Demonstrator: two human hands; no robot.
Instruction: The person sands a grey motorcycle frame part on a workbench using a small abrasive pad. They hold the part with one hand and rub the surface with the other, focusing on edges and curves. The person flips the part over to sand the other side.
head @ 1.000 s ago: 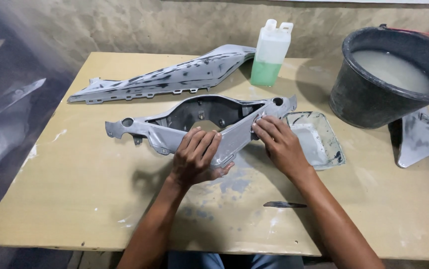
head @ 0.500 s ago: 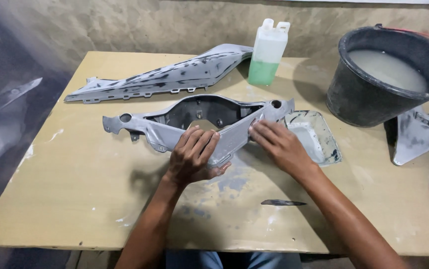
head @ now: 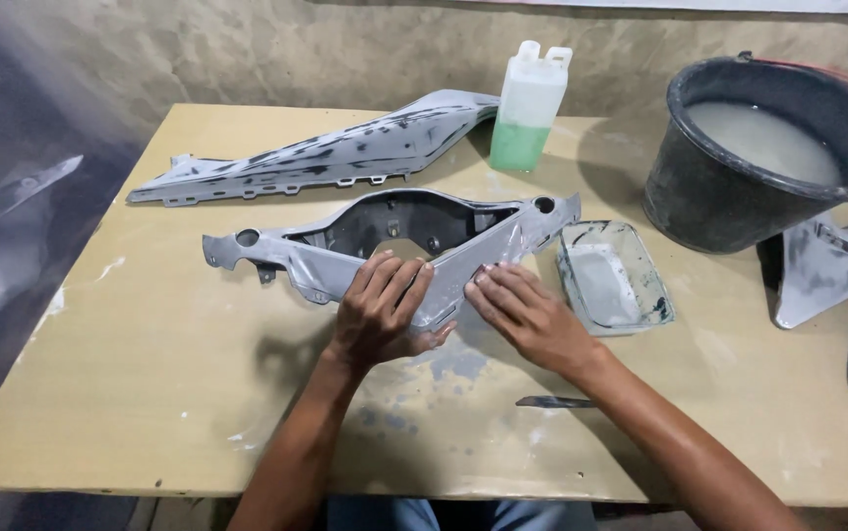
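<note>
A grey plastic fairing panel lies flat near the middle of the tan table, its long axis running left to right. It is an open frame: a dark hollow in the centre, a round hole at each end, and a pale, dull primer-like surface. Your left hand rests palm-down on the panel's near edge, fingers spread and pressed flat on the surface; it grips nothing. Your right hand lies just beside it, fingers extended and close together, their tips touching the same near edge where the panel slopes up to the right; it too holds nothing. The two hands are close but not touching.

Just right of the panel stands a shallow clear tray smeared with grey. Behind the panel lies a second, longer grey panel with dark streaks, and a white jug of green liquid stands at its right end. A black bucket of cloudy water sits at the far right. A small dark blade-like tool lies near your right forearm.
</note>
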